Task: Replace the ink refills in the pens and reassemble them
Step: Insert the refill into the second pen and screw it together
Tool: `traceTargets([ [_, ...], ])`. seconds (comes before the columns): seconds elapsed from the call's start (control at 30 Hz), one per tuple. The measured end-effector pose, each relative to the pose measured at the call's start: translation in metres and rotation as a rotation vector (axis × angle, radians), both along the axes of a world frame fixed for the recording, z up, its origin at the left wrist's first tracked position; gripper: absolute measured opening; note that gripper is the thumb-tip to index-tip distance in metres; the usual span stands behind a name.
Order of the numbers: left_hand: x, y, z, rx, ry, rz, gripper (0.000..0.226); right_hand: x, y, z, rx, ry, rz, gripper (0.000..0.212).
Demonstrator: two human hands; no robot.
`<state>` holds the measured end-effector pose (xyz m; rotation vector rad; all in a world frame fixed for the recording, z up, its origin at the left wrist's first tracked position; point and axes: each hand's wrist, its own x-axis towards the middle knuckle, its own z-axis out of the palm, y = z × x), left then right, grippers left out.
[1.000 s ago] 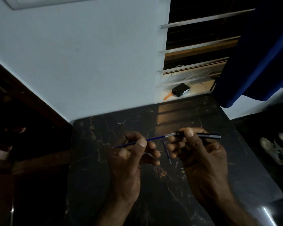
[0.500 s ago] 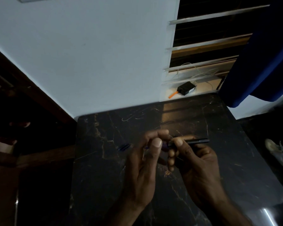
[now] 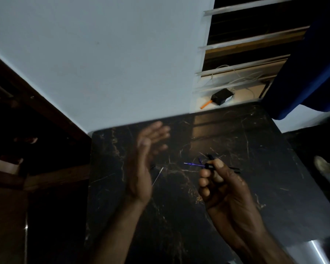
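Dim light falls across a black marble-patterned desk [image 3: 236, 187] pushed against a pale wall [image 3: 103, 63], with a louvred window [image 3: 246, 44] and a blue curtain [image 3: 312, 63] at the far right. On the sill behind the desk sit a small black box [image 3: 222, 96] and an orange-tipped object [image 3: 205, 105], with white cables [image 3: 236, 77] looped above them.

A person's right hand [image 3: 223, 189] hovers over the middle of the desk, its grip closed around a dark pen barrel [image 3: 211, 165], thumb pressed on top. A blue ink refill [image 3: 193, 164] pokes out of the barrel's front end, pointing left, its tip clear of the desk. Another dark pen part, perhaps a cap or second barrel section, shows just behind the fingers, though the gloom makes it hard to name.

The left hand [image 3: 143, 162] is raised and blurred near the desk's left edge, fingers spread apart and holding nothing. A thin pale refill or rod [image 3: 158, 178] lies loose on the desk just beside it. A light-coloured shoe [image 3: 328, 172] rests on the floor to the right.
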<state>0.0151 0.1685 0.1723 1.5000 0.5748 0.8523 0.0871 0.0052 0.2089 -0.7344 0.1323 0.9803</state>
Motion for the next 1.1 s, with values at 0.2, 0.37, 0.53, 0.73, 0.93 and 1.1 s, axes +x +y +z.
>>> traceTargets([
  [0.2, -0.021, 0.107, -0.159, 0.348, 0.681, 0.112, 0.038, 0.005, 0.004, 0.003, -0.008, 0.044, -0.034, 0.017],
  [0.37, -0.042, 0.121, -0.22, 0.393, 1.044, -0.077, 0.04, 0.011, -0.001, 0.002, -0.005, -0.006, -0.033, 0.017],
  [0.53, -0.045, 0.115, -0.222, 0.531, 1.115, -0.054, 0.027, 0.013, 0.0, 0.003, -0.015, -0.02, -0.017, 0.031],
  [0.73, -0.049, 0.117, -0.221, 0.533, 1.05, 0.04, 0.014, 0.013, 0.004, 0.005, -0.011, -0.029, 0.006, 0.036],
  [0.93, -0.049, 0.106, -0.188, 0.161, 0.771, 0.175, 0.017, 0.013, 0.005, 0.01, -0.05, -0.091, -0.031, 0.029],
  [1.1, -0.035, 0.047, -0.083, -0.116, 0.253, 0.095, 0.023, 0.018, 0.005, 0.018, -0.111, -0.187, -0.149, 0.02],
])
